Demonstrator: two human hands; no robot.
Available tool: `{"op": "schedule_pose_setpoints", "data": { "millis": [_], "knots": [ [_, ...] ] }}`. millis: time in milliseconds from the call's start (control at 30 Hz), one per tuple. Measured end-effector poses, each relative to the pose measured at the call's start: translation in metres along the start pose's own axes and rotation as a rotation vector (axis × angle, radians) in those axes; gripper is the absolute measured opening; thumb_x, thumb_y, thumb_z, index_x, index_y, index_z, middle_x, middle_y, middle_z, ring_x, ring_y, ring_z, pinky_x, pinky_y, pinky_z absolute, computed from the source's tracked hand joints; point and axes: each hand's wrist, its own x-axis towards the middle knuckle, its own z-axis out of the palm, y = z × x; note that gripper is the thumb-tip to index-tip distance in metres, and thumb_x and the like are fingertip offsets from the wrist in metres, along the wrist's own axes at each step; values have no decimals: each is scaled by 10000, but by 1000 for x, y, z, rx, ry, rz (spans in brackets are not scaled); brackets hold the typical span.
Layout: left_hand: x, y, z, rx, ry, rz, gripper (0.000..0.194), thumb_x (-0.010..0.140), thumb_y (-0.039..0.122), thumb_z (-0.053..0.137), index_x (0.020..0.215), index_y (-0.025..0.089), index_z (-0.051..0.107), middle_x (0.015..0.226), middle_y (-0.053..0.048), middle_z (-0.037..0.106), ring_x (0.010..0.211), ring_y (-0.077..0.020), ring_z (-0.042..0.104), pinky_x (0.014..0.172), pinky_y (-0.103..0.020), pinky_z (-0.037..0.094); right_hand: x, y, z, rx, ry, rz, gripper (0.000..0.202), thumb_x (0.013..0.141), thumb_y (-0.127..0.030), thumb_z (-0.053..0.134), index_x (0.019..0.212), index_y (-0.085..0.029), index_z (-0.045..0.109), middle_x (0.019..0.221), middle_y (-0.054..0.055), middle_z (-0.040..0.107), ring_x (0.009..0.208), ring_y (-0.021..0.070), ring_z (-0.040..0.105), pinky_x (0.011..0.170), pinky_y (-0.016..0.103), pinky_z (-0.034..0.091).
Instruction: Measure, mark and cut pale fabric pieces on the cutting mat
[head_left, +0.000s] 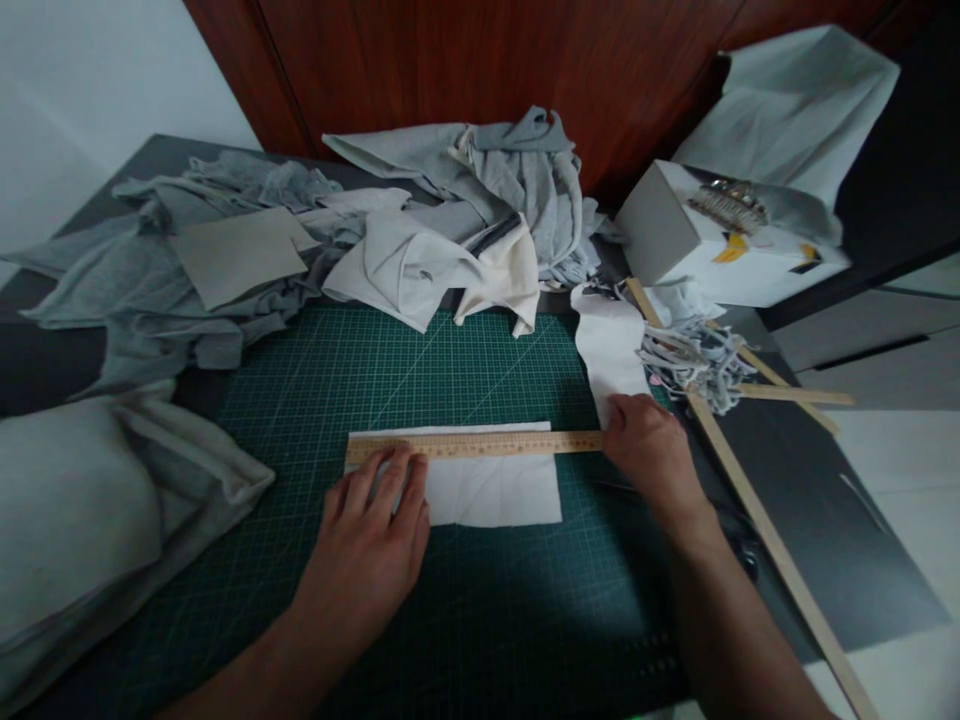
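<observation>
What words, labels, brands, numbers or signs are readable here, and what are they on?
No text can be read with certainty.
Wooden ruler: a printed scale, too small to read.
Green cutting mat: pale marks near the bottom edge, too dark and blurred to make out.
White box: no lettering that I can make out.

The desk (832, 540) is dark grey; its mat (360, 350) is deep green under a fine pale grid; the ruler (480, 443) is pale yellow wood with dark marks, the cloth (495, 490) beneath it plain white; toward the right edge, the strip (611, 340) is white, the tangle (697, 365) light grey, the sticks (750, 500) tan; at the far right corner, the box (757, 270) is white with yellow and black patches; at the far left corner, the rags (112, 265) are mottled grey, the card (240, 255) beige.
</observation>
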Motion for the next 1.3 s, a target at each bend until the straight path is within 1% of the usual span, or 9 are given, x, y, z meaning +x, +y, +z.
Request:
{"op": "schedule_pose_setpoints", "data": {
  "millis": [133, 267, 467, 567, 700, 800, 967, 1167, 1300],
  "knots": [
    [-1, 0, 0, 2, -13, -12, 376, 1023, 209, 452, 1278, 77, 695, 1349, -206, 691, 1221, -392, 615, 940, -526, 499, -1, 6, 3, -67, -54, -43, 297, 941, -85, 452, 1034, -109, 733, 915, 169, 729, 925, 284, 682, 847, 377, 493],
    [-1, 0, 0, 5, -13, 1, 385, 1021, 208, 456, 1286, 53, 689, 1349, -215, 689, 1219, -401, 612, 925, -528, 504, -1, 6, 2, -105, -97, -27, 281, 998, -175, 440, 1084, -103, 697, 1055, 196, 729, 1067, 323, 675, 947, 443, 510],
    [-1, 0, 0, 8, -15, -9, 387, 1019, 214, 447, 1283, 81, 696, 1346, -205, 694, 1229, -394, 619, 937, -523, 505, 10, 24, 12, -93, -72, 19, 380, 1010, -219, 399, 1272, -115, 655, 1381, 197, 665, 1427, 414, 484, 1051, 588, 491],
    [-1, 0, 1, 5, -13, -11, 390, 1023, 219, 442, 1282, 80, 698, 1341, -208, 695, 1233, -395, 619, 935, -524, 506, 17, 46, 9, -31, -57, 15, 442, 936, -124, 399, 1280, -66, 670, 1333, 222, 697, 1335, 346, 596, 1087, 502, 487],
    [0, 1, 1, 12, -9, -7, 395, 1027, 218, 436, 1282, 72, 699, 1344, -208, 694, 1229, -398, 618, 937, -530, 507, 16, 72, -8, -91, -187, 249, 392, 902, -225, 520, 1202, -125, 753, 1121, 187, 779, 1059, 325, 736, 940, 420, 549],
    [0, 1, 0, 2, -8, -4, 393, 1022, 213, 442, 1275, 64, 703, 1333, -216, 696, 1221, -402, 621, 932, -532, 508, 14, 79, -12, -134, -297, 284, 412, 892, -278, 570, 1219, -117, 761, 1111, 189, 784, 1059, 326, 739, 923, 399, 547],
    [0, 1, 0, -16, -14, -23, 384, 1018, 223, 454, 1282, 95, 702, 1342, -203, 694, 1236, -394, 617, 942, -525, 505, 14, 76, -8, -153, -316, 271, 442, 877, -251, 573, 1253, -97, 748, 1116, 203, 775, 1085, 326, 724, 949, 405, 533],
    [-2, 3, -1, -17, -48, -38, 395, 1022, 205, 453, 1309, 70, 689, 1369, -202, 682, 1251, -394, 599, 941, -532, 510, 12, 72, -12, -66, -180, 229, 331, 830, -231, 586, 1082, -121, 772, 956, 171, 743, 973, 312, 710, 898, 413, 541],
    [-2, 5, -3, -33, -65, -60, 406, 1020, 201, 459, 1334, 68, 680, 1387, -206, 671, 1267, -386, 586, 975, -538, 503, 7, 41, -18, 187, 20, 185, 225, 838, -258, 614, 994, -173, 752, 931, 113, 724, 812, 236, 689, 828, 379, 563]
  ]
}}
